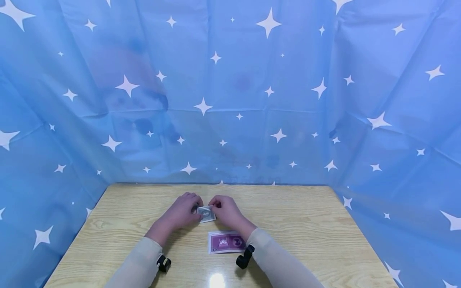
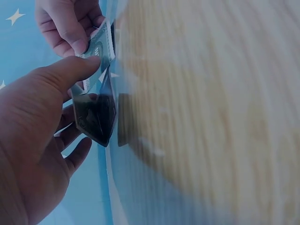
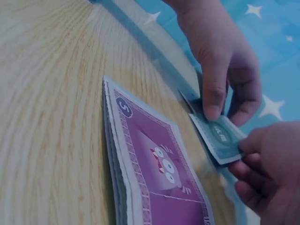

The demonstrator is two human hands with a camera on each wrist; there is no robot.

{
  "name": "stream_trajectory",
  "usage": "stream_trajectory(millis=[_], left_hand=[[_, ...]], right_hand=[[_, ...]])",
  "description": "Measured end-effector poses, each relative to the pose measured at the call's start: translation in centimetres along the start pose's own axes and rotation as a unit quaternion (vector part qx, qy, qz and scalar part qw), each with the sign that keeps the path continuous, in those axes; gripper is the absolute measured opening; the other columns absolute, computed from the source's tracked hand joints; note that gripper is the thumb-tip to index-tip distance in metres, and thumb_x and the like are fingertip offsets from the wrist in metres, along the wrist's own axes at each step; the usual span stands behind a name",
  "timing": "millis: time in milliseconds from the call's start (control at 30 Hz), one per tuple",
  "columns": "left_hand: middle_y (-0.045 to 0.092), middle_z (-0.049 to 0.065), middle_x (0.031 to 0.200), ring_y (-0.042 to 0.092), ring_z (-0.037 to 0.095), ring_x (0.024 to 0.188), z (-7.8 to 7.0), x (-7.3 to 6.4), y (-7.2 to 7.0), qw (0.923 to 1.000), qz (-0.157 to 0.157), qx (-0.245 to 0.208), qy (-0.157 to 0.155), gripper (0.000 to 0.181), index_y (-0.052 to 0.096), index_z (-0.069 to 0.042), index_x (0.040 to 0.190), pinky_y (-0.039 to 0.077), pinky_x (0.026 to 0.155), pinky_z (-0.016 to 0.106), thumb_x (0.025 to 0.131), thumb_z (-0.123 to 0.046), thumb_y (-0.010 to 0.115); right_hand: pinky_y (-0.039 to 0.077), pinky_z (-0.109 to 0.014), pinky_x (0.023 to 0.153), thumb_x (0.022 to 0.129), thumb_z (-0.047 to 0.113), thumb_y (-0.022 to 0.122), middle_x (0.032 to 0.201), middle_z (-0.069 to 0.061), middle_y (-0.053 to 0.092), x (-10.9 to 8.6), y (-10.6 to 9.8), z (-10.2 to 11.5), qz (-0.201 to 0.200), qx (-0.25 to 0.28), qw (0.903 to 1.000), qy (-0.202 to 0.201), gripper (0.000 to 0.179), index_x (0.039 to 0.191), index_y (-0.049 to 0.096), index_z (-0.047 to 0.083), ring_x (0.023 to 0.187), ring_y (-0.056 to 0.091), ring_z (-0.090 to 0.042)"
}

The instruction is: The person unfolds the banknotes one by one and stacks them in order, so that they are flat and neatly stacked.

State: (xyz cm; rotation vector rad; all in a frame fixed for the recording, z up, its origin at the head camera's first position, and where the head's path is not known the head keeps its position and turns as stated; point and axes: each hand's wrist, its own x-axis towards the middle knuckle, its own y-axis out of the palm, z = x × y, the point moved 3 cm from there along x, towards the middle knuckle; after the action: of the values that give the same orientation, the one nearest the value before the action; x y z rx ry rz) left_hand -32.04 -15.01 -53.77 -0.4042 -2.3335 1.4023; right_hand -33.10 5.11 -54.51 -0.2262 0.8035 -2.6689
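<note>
A small green play banknote (image 1: 207, 214) is held between both hands above the table. My left hand (image 1: 181, 212) grips its left end, the thumb laid over the printed face. At the opposite end my right hand (image 1: 228, 210) pinches the note's edge between thumb and fingers. Under the note, in the left wrist view, a dark glossy folded thing (image 2: 93, 115) like a wallet spreads in a V against the left fingers. The note overlaps its upper part; the left fingers behind it are partly hidden.
A stack of purple play banknotes (image 3: 159, 159) marked 5 lies on the wooden table (image 1: 288, 224), nearer the person and partly under the right wrist. A blue curtain (image 1: 245, 120) with white stars hangs behind the table and along its sides.
</note>
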Motion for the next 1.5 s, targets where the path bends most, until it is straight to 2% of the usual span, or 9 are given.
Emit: stream_trajectory(millis=[167, 233, 433, 533, 733, 933, 1167, 1500], left_hand=[[0.071, -0.008, 0.104, 0.063, 0.019, 0.106, -0.3, 0.4, -0.1, 0.9992, -0.009, -0.036, -0.011, 0.025, 0.075, -0.019, 0.107, 0.055, 0.098, 0.047, 0.090, -0.014, 0.091], [0.072, -0.008, 0.103, 0.064, 0.020, 0.105, -0.3, 0.5, -0.1, 0.9988, -0.010, -0.046, -0.014, 0.023, 0.075, -0.020, 0.106, 0.056, 0.096, 0.046, 0.091, -0.013, 0.091], [0.074, -0.008, 0.104, 0.069, 0.018, 0.103, -0.5, 0.9, 0.1, 0.9967, -0.011, -0.074, -0.031, 0.018, 0.075, -0.023, 0.105, 0.058, 0.093, 0.045, 0.096, -0.012, 0.085], [0.075, -0.007, 0.105, 0.071, 0.017, 0.102, -0.6, 0.9, 0.0, 0.9939, -0.016, -0.105, -0.032, 0.017, 0.074, -0.024, 0.104, 0.059, 0.092, 0.045, 0.099, -0.010, 0.082], [0.074, -0.011, 0.099, 0.070, 0.012, 0.096, -0.9, 0.9, -0.2, 0.9803, -0.022, -0.193, -0.034, 0.018, 0.075, -0.024, 0.106, 0.060, 0.084, 0.038, 0.102, -0.007, 0.078], [0.074, -0.008, 0.098, 0.070, 0.014, 0.095, -1.7, 0.8, -0.6, 0.9652, -0.023, -0.260, -0.023, 0.016, 0.076, -0.021, 0.109, 0.061, 0.085, 0.036, 0.105, -0.006, 0.075], [0.075, -0.002, 0.098, 0.070, 0.019, 0.089, -2.9, 0.6, -0.7, 0.9520, -0.024, -0.305, -0.016, 0.015, 0.076, -0.017, 0.113, 0.061, 0.074, 0.032, 0.104, -0.005, 0.075], [0.076, -0.002, 0.100, 0.069, 0.019, 0.091, -4.2, -0.1, -0.3, 0.9433, -0.026, -0.331, -0.008, 0.016, 0.077, -0.016, 0.117, 0.058, 0.079, 0.031, 0.104, -0.007, 0.076]], right_hand=[[0.056, -0.031, 0.077, 0.106, 0.010, 0.073, 0.097, 0.004, 0.071, -0.1, -0.6, -0.2, -0.015, 0.016, 0.9998, 0.000, 0.008, 0.104, 0.078, 0.015, 0.088, 0.064, -0.014], [0.055, -0.031, 0.078, 0.107, 0.011, 0.073, 0.097, 0.004, 0.072, -0.2, -0.7, -0.3, -0.017, 0.020, 0.9997, 0.003, 0.008, 0.105, 0.079, 0.016, 0.089, 0.064, -0.014], [0.054, -0.030, 0.073, 0.108, 0.013, 0.073, 0.099, 0.000, 0.073, -0.4, -1.2, -0.5, -0.015, 0.045, 0.9989, -0.002, 0.006, 0.106, 0.079, 0.014, 0.086, 0.063, -0.016], [0.053, -0.030, 0.071, 0.108, 0.015, 0.073, 0.099, -0.002, 0.073, -0.6, -1.6, -0.2, -0.018, 0.053, 0.9984, -0.003, 0.006, 0.107, 0.079, 0.013, 0.085, 0.062, -0.017], [0.056, -0.032, 0.078, 0.106, 0.018, 0.077, 0.102, 0.002, 0.071, -1.2, -2.7, 0.5, -0.037, 0.040, 0.9983, -0.021, 0.005, 0.109, 0.079, 0.014, 0.091, 0.063, -0.017], [0.058, -0.032, 0.085, 0.103, 0.014, 0.080, 0.110, 0.003, 0.070, -1.7, -3.6, 0.9, -0.057, 0.039, 0.9967, -0.042, 0.004, 0.106, 0.078, 0.013, 0.101, 0.065, -0.019], [0.053, -0.026, 0.068, 0.104, 0.011, 0.077, 0.093, -0.003, 0.074, -2.9, -4.3, 0.9, -0.033, 0.087, 0.9949, -0.039, 0.006, 0.107, 0.078, 0.006, 0.079, 0.062, -0.015], [0.052, -0.024, 0.068, 0.104, 0.010, 0.078, 0.091, -0.010, 0.076, -4.6, -5.1, 1.1, -0.031, 0.117, 0.9922, -0.032, 0.008, 0.108, 0.076, 0.003, 0.076, 0.062, -0.017]])
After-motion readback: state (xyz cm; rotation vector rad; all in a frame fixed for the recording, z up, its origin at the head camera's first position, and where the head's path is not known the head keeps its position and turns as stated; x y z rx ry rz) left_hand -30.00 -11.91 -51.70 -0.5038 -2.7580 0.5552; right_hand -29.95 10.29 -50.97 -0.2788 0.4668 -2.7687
